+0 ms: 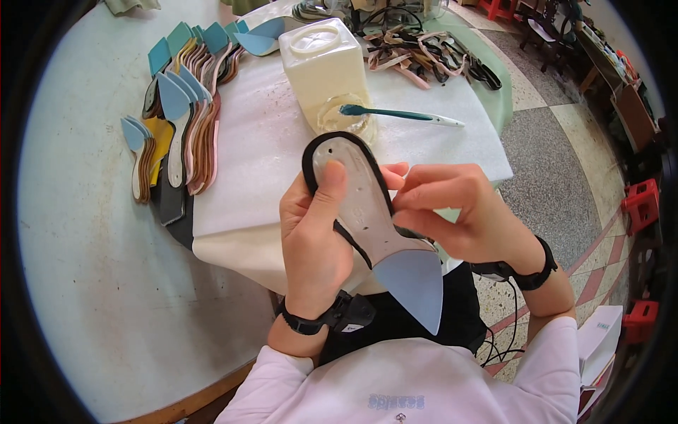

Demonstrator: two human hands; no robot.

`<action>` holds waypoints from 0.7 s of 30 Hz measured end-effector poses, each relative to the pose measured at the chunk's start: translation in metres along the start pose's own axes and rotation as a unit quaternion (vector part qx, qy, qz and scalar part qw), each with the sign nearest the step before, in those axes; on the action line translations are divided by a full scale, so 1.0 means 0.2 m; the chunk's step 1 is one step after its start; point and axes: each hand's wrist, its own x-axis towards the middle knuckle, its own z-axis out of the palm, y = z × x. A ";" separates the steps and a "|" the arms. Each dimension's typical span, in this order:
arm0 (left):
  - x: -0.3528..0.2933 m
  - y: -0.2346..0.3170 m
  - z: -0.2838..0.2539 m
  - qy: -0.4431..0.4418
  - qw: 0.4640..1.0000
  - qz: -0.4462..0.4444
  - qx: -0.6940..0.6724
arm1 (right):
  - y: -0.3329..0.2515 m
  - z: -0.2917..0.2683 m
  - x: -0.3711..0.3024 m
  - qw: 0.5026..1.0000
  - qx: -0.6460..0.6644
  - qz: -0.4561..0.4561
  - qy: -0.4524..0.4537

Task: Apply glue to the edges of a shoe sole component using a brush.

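A shoe insole [361,205] is held up before me, heel end away, with a pale beige upper part and a light blue pointed toe [415,279]. A black strip [342,138] runs round its heel and along both sides. My left hand [314,230] grips the insole from the left, thumb pressed on the heel part and the other fingers mostly hidden beneath. On the right side, my right hand [455,212] pinches the black strip at the insole's edge between thumb and fingers. Just beyond the heel, a toothbrush [409,115] with a dark green head rests across a whitish plastic jug's opening [346,116].
Stacked insoles [201,134] with blue and teal toes lie at the left on the table [106,247]. The jug [321,63] stands on a white foam sheet [247,177]. Loose strips [424,53] are heaped behind it. Red stools [641,205] stand on the floor at right.
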 end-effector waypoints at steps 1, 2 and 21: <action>0.00 -0.01 -0.02 -0.026 0.999 0.001 0.025 | 0.00 -0.01 0.01 1.000 -0.001 0.000 0.001; 0.00 -0.01 -0.01 -0.027 0.999 0.001 0.026 | -0.01 -0.01 0.02 0.999 -0.005 0.032 0.012; 0.07 -0.01 0.06 0.041 0.999 -0.030 -0.011 | 0.02 0.06 -0.06 0.995 -0.037 0.077 0.055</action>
